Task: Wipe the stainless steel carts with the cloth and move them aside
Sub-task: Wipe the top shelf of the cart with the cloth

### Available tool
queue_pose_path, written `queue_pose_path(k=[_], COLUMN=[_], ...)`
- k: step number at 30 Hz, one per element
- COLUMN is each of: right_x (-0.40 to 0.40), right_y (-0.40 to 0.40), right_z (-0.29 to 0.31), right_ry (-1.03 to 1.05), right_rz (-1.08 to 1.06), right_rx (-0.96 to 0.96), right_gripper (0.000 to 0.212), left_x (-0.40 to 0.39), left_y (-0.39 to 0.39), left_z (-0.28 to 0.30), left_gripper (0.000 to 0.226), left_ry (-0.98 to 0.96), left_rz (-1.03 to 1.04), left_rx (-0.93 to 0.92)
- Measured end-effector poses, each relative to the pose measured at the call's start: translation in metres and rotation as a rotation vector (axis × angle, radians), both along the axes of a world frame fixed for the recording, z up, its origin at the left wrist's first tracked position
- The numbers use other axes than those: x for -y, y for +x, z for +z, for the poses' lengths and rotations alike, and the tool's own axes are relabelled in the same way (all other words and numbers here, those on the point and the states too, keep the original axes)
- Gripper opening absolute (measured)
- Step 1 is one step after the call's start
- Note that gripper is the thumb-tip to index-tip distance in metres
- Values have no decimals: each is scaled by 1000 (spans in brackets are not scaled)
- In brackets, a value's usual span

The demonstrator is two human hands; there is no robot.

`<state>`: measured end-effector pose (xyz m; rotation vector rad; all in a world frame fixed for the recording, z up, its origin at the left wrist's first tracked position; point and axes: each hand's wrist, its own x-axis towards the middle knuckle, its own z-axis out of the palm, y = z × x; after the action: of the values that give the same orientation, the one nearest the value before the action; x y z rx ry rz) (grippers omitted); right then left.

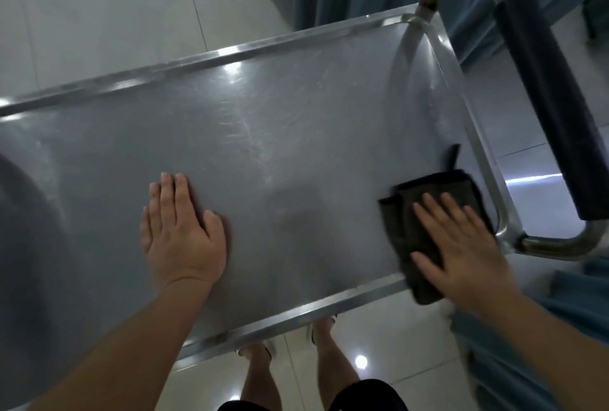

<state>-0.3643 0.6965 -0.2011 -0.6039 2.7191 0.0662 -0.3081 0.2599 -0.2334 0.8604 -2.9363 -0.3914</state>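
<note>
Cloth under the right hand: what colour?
Dark, near black, with an olive-grey tinge; the cloth shows best in the head view.

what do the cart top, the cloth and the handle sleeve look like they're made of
Cart top: stainless steel, brushed and glossy, with bright light glints and fine swirl marks. Cloth: dark, soft, folded fabric, probably microfibre or terry; blur hides the weave. Handle sleeve: matte dark padding, likely foam or rubber, over a shiny metal tube.
</note>
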Motion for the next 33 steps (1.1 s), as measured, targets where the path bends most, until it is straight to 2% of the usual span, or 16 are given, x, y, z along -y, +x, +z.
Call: queue_pose_path(k=[3,6,12,17,20,23,25,27,31,33], right_x=[-35,-28,48,110,125,122,113,99,60,49], right_y=[-26,-48,-162,-278,-303,-286,-248,-187,-34,9], right_z=[2,-3,-11,-5,-3,0,2,2,-4,-3], right_ry=[41,25,-73,-88,-83,-100,-111,-119,-83,-29], right_rz=[30,48,14,-50,-76,-96,-134,-130,-20,14], right_rx=[11,-6,-135,-103,-112,-90,-111,-133,-34,2], right_gripper=[79,79,76,78,79,79,77,76,77,78], left_x=[0,2,5,4,5,4,4,4,4,4], left_y=[0,1,2,2,1,1,3,3,3,4], left_z=[-2,-5,-4,-3,-2,-3,-2,-2,-3,-4], left_gripper=[76,76,79,79,78,77,77,76,76,75], left_ry=[-12,-21,-32,-40,-39,-24,-16,-10,-11,-14], left_rz=[-9,-5,-8,-9,0,8,14,12,14,9], left_rx=[0,11,30,42,43,44,30,26,35,32])
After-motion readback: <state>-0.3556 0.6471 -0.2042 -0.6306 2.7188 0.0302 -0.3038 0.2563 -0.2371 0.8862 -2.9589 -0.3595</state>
